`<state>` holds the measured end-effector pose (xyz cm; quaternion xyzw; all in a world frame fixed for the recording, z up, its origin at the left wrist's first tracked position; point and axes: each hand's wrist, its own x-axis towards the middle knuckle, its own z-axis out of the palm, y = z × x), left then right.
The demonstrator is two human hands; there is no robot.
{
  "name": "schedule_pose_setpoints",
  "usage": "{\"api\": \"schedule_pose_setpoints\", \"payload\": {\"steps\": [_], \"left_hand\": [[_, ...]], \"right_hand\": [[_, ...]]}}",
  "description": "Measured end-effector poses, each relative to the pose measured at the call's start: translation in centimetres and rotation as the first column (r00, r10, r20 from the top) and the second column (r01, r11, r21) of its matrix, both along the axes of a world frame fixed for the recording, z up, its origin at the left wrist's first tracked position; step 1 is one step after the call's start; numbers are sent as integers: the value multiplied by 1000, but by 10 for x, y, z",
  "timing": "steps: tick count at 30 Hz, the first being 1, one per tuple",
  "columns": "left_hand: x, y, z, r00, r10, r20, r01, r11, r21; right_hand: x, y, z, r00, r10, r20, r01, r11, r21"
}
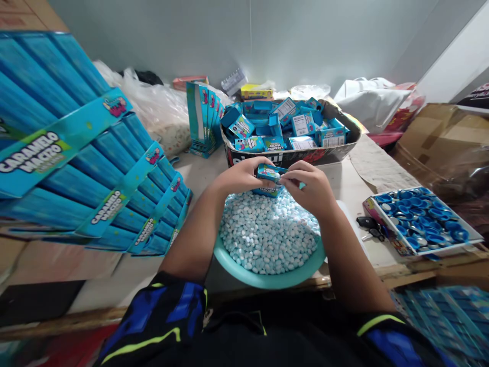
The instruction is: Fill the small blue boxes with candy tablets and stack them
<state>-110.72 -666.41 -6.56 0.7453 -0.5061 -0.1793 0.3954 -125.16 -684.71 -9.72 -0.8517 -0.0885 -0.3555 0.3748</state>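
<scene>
Dark sleeves [164,316] lie nearest. Left hand [242,177] clasps a small box [268,172] over candies [267,229] in the basin [269,280]; right hand [307,187] meets its edge, grip there unclear. Step, probably: working the box's end. Next move seems to need steady left support.

Small blue printed cardboard box [268,173], mixed white and pale-blue oval candies [267,237], round turquoise plastic tub [267,281], white-lettered blue cartons [87,155] at ten o'clock
</scene>
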Motion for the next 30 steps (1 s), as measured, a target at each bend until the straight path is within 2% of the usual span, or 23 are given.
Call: {"api": "schedule_pose_setpoints", "payload": {"steps": [3,5,10,16,18,24,28,30], "left_hand": [[-2,1,2,1000,0,3,0,1000,25],[-3,1,3,1000,2,8,-2,1000,29],[-2,0,1,998,14,54,-15,1000,16],[-4,1,6,1000,-17,-2,17,999,47],[-6,1,8,1000,-16,-1,16,998,63],[-4,2,5,1000,-22,22,20,998,62],[-4,2,3,999,-28,42,25,997,75],[-4,2,2,999,-39,34,36,997,74]], "right_hand": [[-1,-2,-4,998,35,-53,-26,986,166],[-1,-3,-6,996,22,-84,-6,981,192],[0,-4,-10,995,-29,-96,33,998,46],[2,-4,-19,986,-84,-143,78,996,-49],[3,-5,-20,983,-45,-176,42,999,-24],[1,-4,-13,974,45,-221,-2,982,188],[-2,-1,-10,954,184,-235,-152,977,149],[-1,-1,-11,957,193,-215,-163,976,145]]}}
